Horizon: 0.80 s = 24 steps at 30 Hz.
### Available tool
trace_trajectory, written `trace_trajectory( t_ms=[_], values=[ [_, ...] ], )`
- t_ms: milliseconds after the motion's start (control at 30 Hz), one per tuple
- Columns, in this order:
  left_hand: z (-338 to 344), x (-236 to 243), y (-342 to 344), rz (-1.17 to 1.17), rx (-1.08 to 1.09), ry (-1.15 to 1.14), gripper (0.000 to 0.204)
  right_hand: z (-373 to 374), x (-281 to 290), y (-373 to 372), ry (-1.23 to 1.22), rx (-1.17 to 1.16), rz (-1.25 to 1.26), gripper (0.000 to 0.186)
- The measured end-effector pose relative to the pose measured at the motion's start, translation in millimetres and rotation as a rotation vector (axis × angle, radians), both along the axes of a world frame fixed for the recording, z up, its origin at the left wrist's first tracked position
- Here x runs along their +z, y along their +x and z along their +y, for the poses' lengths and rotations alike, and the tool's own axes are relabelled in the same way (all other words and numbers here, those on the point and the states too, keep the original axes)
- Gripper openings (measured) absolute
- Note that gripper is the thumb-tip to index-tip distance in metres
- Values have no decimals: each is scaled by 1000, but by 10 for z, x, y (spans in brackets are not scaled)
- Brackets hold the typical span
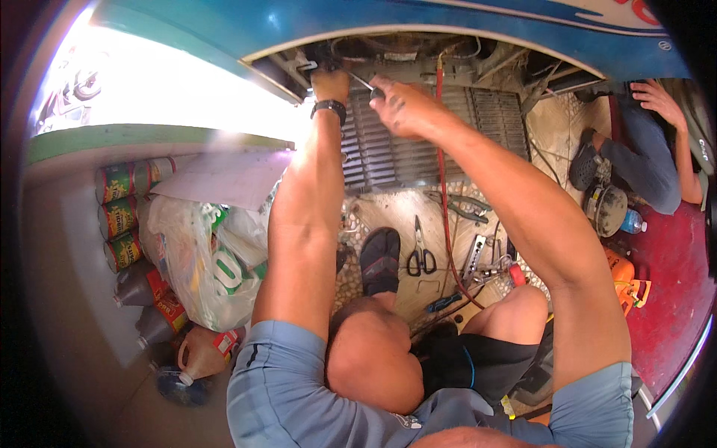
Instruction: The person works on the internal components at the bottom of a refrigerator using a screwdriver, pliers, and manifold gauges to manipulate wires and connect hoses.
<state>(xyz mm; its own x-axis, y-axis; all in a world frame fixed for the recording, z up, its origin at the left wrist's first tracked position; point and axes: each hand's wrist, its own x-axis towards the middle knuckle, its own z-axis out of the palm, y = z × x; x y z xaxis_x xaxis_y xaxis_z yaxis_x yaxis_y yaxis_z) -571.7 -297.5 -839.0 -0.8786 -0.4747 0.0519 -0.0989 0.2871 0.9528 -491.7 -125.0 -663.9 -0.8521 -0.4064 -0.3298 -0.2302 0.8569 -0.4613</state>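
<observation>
My left hand [331, 86], with a dark band on its wrist, reaches into the open base of a blue cabinet-like appliance [373, 22]. Its fingers are curled around something dark that I cannot make out. From the right, my right hand [403, 108] grips the dark handle of a screwdriver [361, 80]. The thin shaft points up and left toward my left hand; its tip is lost in shadow. Below both hands a slatted grille panel [373, 153] lies on the floor. A red hose [442, 164] runs down from the opening across the panel.
Scissors [418, 250], pliers [469, 211], a blue-handled tool [444, 302] and other tools lie by my legs. Right are another person's hand [661, 103], a round container [606, 209] and an orange canister [624, 269]. Cans [119, 216], jugs [208, 351] and plastic bags [198, 254] stand left.
</observation>
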Motion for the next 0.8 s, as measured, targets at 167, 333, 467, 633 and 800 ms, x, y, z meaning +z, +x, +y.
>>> trace_trajectory(
  t_ms=[167,333,467,633,800],
  values=[
    [-81,-13,95,-332,-156,-206,70,830,-303,873,-124,-180,-203,54],
    [-393,-118,12,-124,-176,500,39,1066,-1089,2566,-126,-248,-424,48],
    [133,83,147,-132,-245,733,21,988,-1402,3284,-120,-424,-313,49],
    [-454,-111,397,-240,-485,-178,47,645,-1308,3360,-65,-243,18,51],
    [55,192,367,-260,-406,-72,53,575,-1525,3739,-81,-341,-86,44]
  ],
)
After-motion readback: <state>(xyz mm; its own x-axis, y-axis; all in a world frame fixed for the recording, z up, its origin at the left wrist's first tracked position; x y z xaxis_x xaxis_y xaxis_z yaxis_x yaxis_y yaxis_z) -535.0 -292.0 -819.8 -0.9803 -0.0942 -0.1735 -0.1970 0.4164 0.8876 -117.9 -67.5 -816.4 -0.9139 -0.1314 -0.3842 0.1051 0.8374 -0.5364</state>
